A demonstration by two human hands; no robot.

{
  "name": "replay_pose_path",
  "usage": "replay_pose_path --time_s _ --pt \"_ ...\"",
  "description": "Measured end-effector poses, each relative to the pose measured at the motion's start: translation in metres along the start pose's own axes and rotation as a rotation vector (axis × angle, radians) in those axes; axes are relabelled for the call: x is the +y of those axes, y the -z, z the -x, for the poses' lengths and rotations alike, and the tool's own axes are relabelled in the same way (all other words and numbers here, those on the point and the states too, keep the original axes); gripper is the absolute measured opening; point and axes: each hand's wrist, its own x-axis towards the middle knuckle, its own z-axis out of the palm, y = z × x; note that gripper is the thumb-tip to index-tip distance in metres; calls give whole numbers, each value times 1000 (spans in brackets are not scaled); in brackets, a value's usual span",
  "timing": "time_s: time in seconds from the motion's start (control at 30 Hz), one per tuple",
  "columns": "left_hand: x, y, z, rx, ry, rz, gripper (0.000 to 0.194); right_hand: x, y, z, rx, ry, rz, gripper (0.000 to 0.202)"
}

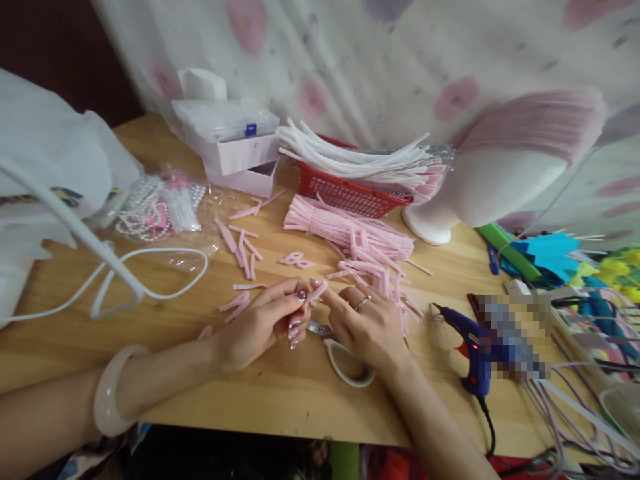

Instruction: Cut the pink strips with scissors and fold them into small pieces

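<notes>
Between my hands, a short pink pipe cleaner point(319, 291) is bent over on itself. My left hand point(273, 317) pinches one end of it between thumb and fingers. The fingertips of my right hand point(367, 320) are closed on its other side, with a ring showing on one finger. Below my right hand lies a pair of scissors point(353, 373), its blades partly hidden. Just behind my hands, a looped pink pipe cleaner piece point(296, 260) rests on the table. Cut pink pieces point(244, 253) are scattered to the left, and bent ones point(375, 267) are heaped to the right.
A bundle of pink pipe cleaners point(325, 223) lies before a red basket point(345, 190) of white ones. A foam head point(505, 180) stands behind. A blue glue gun point(465, 333) sits right, its cord hanging down. Bagged beads point(160, 207) and a white cable point(200, 267) are left.
</notes>
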Motion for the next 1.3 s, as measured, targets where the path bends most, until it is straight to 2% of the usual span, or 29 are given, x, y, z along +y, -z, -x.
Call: replay_pose_path --time_s 0.13,0.2,0.27,0.3,0.33,0.37,0.4,0.47,0.53,0.6,0.7,0.8,0.97,1.13,1.3 --pt "1 -2 1 25 -3 18 11 -2 3 -1 35 38 103 55" --pt "2 -2 1 62 -38 -55 15 -4 3 2 93 95 7 60" --pt "4 1 1 123 -112 -246 21 -7 3 6 241 86 -175 59" --pt "6 3 2 146 -162 -393 22 -10 2 7 340 12 -284 52" --pt "8 4 2 156 -217 -557 24 -12 2 8 426 -128 -395 38" --pt "10 5 3 149 -270 -721 24 -14 2 8 479 -301 -510 23" --pt "11 6 4 125 -317 -867 24 -16 2 7 477 -460 -633 22" --pt "13 6 5 50 -382 -1070 21 -18 1 3 329 -668 -890 45" --pt "13 5 6 -22 -428 -1181 19 -20 -1 0 178 -725 -1057 53" --pt "11 4 5 -67 -483 -1235 19 -23 -2 -2 104 -693 -1072 53" --pt "9 2 3 -62 -531 -1226 19 -27 -1 -3 62 -563 -965 49" --pt "11 0 4 -3 -439 -1145 20 -31 2 -2 75 -475 -882 47" --pt "12 0 5 22 -249 -916 30 -32 3 -2 133 -504 -847 45" --pt "13 -3 3 -6 -278 -979 29 -31 1 0 154 -482 -851 45" --pt "14 -9 3 42 -279 -988 20 -32 -1 0 146 -413 -814 37"
